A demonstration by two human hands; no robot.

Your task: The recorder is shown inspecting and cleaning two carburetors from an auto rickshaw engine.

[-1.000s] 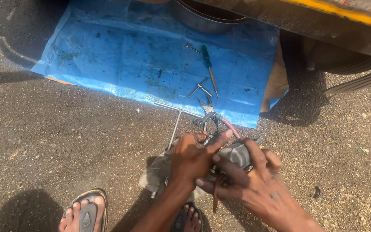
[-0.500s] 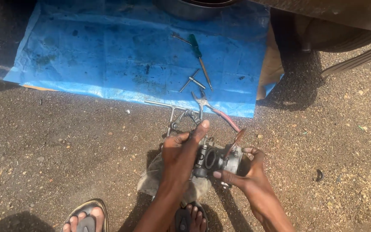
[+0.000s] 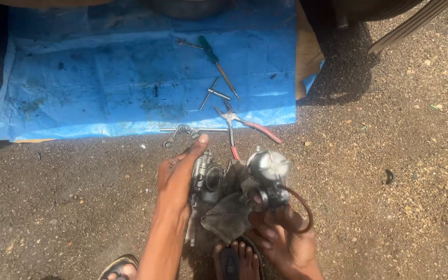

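A grey metal carburetor body (image 3: 209,179) sits low in the middle of the view, above a dirty grey rag (image 3: 227,218) on the gravel ground (image 3: 390,218). The left hand (image 3: 178,173) lies against its left side, thumb stretched up and forward, fingers (image 3: 168,167) loosely curled around the casting. Just to the right, the right hand (image 3: 281,241) comes up from below with its fingers (image 3: 265,228) closed under a second shiny metal part (image 3: 268,171), from which a thin brown hose (image 3: 302,207) loops down beside the palm. The two parts are close together; whether they touch cannot be told.

Beyond them, red-handled pliers (image 3: 245,127) and a small wrench (image 3: 180,132) lie at the near edge of a blue tarp (image 3: 105,78). A green-handled screwdriver (image 3: 216,59) and a T-shaped tool (image 3: 213,93) rest on it. Open gravel spreads to the right and left. A sandalled foot (image 3: 232,259) shows between the forearms, which both reach up from the bottom edge.
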